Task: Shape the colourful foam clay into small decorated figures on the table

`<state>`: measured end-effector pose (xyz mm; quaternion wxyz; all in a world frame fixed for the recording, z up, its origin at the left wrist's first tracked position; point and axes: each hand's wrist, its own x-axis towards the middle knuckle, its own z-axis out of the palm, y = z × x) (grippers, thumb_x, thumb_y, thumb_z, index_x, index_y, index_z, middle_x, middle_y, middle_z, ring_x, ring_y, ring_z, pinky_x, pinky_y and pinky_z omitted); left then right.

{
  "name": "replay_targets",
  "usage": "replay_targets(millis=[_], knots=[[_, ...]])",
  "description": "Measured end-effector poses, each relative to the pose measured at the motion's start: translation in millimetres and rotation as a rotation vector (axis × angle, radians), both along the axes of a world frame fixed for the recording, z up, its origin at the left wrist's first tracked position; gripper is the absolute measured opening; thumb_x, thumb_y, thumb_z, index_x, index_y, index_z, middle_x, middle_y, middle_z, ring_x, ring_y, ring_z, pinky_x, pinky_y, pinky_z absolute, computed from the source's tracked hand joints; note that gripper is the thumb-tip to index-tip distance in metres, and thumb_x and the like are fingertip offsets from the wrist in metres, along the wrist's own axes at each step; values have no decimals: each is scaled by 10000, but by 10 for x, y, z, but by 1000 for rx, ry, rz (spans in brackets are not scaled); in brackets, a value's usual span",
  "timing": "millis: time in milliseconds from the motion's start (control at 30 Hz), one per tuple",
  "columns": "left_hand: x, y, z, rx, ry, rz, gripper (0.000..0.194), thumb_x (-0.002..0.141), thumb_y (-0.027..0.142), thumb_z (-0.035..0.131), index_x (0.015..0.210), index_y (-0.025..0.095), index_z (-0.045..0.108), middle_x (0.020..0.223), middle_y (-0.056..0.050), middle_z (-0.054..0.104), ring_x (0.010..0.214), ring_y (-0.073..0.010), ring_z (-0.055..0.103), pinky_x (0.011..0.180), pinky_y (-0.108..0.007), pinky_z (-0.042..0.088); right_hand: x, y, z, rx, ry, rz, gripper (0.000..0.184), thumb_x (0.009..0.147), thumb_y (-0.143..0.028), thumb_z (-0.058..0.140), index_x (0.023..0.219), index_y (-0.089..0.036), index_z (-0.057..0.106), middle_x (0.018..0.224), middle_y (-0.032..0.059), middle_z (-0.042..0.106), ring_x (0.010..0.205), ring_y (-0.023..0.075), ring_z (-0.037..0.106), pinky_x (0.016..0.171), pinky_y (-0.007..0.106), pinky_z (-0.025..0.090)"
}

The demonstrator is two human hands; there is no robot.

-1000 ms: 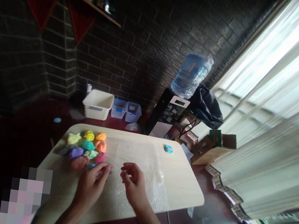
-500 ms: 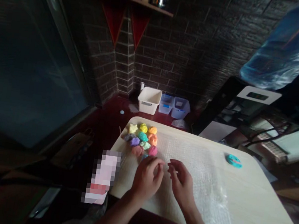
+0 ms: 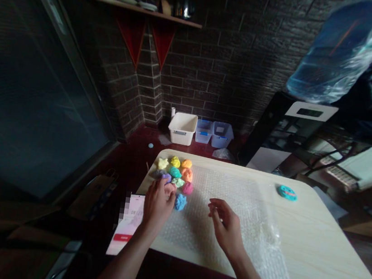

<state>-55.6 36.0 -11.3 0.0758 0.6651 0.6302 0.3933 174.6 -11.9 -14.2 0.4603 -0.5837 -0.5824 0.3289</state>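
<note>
My left hand (image 3: 159, 203) is over the near-left part of a cluster of coloured modelling clay lumps. Its thumb and fingers are apart on either side of a reddish-brown clay lump (image 3: 170, 189), which still lies among the others. Partly behind the fingertips is a purple clay lump (image 3: 166, 177). A blue clay lump (image 3: 180, 202) sits just right of the thumb, with a pink clay lump (image 3: 188, 188) beyond it. My right hand (image 3: 225, 222) hovers over the bubble wrap (image 3: 240, 197), fingers curved and apart, with nothing visible in them.
Yellow (image 3: 175, 161), orange (image 3: 187, 174) and teal (image 3: 175, 172) lumps lie farther back. A teal round object with a pink stripe (image 3: 287, 192) rests at the table's (image 3: 319, 248) right. A phone (image 3: 121, 236) is at the left edge. Bins (image 3: 182, 130) and a water dispenser (image 3: 272, 132) stand beyond.
My left hand has moved left from beside my right hand to the reddish-brown lump, uncovering the blue lump. My right hand stays nearly in place. The camera view has shifted slightly.
</note>
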Motion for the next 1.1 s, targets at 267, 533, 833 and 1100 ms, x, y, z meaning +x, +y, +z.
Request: replay_targets(millis=[267, 533, 833, 1100], knots=[[85, -19, -12, -62, 74, 1, 262, 877, 180, 624, 1137, 185, 649, 1102, -137, 696, 1090, -344, 639, 980, -504, 502, -29, -13, -35, -41, -50, 47, 321, 994, -445, 546, 1119, -183, 683, 863, 90, 745, 701, 211, 710, 598, 305, 539], [120, -57, 15, -72, -61, -77, 162, 847, 127, 619, 984, 204, 657, 1101, -118, 591, 1008, -274, 653, 947, -446, 554, -4, -21, -25, -38, -85, 63, 281, 980, -371, 530, 1116, -181, 686, 874, 87, 745, 690, 197, 693, 588, 293, 536], [97, 2, -125, -163, -208, -107, 272, 881, 90, 567, 1118, 189, 656, 1068, -113, 752, 1019, -263, 712, 917, -425, 562, -16, -37, -47, -12, -164, 111, 275, 997, -336, 534, 1174, -182, 678, 933, 87, 743, 702, 182, 678, 620, 299, 541], [257, -32, 12, -226, -472, -125, 139, 943, 294, 554, 981, 192, 640, 912, -69, 734, 831, -228, 721, 752, -348, 580, -249, -6, -57, 76, -249, 236, 468, 937, -316, 668, 1382, -211, 570, 1254, 143, 687, 1012, 268, 689, 853, 407, 577]])
